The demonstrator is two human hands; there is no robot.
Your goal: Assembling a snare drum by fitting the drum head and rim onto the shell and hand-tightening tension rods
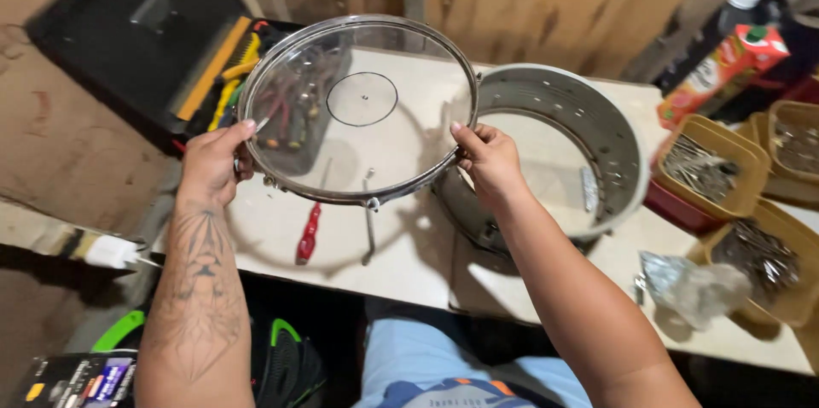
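Two hands: left hand (213, 161) and right hand (488, 161) each closed on the rim of a clear drumhead (358, 109), held tilted above the workbench's left part.
Surface: pale workbench (409, 263), wooden plank wall behind.
Drumhead: round, transparent, metal hoop, small black ring at centre.
Beside it: grey drum shell (563, 152) lying near the back edge.
Front edge: red-handled screwdriver (309, 233).
Right edge: tubs of nails (708, 171).
Back left corner: open tool case (230, 75).
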